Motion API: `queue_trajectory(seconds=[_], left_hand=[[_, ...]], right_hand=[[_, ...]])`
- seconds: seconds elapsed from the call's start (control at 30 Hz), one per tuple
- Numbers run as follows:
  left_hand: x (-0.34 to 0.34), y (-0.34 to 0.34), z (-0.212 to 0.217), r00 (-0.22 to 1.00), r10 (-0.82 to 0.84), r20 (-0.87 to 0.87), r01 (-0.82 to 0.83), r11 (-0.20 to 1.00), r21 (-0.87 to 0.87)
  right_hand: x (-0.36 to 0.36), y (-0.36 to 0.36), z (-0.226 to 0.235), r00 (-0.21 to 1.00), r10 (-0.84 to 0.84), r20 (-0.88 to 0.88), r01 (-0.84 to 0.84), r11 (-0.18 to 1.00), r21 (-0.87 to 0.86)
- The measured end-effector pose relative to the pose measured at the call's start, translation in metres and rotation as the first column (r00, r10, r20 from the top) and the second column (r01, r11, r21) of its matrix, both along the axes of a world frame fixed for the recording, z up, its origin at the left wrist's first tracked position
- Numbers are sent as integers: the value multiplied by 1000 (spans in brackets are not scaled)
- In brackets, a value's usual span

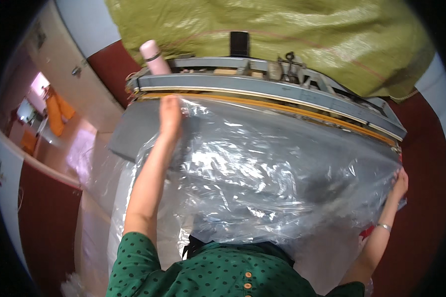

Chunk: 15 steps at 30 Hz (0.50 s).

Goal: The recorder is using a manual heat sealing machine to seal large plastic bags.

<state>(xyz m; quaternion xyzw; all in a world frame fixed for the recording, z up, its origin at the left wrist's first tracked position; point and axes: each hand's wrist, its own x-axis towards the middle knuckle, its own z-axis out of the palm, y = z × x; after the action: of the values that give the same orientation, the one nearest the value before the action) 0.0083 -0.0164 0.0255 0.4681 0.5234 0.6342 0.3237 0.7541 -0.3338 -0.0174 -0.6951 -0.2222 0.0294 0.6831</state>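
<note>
Plastic film (pixel 243 173): R hand (pixel 401 183) gripping edge, L hand (pixel 170 116) nr metal frame (pixel 262 86), grip unclear.

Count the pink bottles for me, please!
1: the pink bottle is behind the grey metal bar, near its left end. Its bottom is hidden, and anything behind the greenish-yellow cover can't be seen.

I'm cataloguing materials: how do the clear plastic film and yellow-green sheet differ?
The clear plastic film is see-through; the yellow-green sheet looks opaque. The left hand and right hand are on the film, while neither touches the sheet. The film lies nearer than the grey metal frame, the sheet beyond it. Both look shiny and creased.
</note>
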Motion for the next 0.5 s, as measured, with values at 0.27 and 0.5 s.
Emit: queue_trajectory(seconds=[0.27,0.5], left_hand=[[-39,60,-52,830,345,-439,-271,936,223],[-40,99,-59,927,295,-232,-262,951,165]], right_hand=[[-56,133,-29,928,-12,373,52,994,-97],[-68,182,-24,912,-85,401,123,990,-69]])
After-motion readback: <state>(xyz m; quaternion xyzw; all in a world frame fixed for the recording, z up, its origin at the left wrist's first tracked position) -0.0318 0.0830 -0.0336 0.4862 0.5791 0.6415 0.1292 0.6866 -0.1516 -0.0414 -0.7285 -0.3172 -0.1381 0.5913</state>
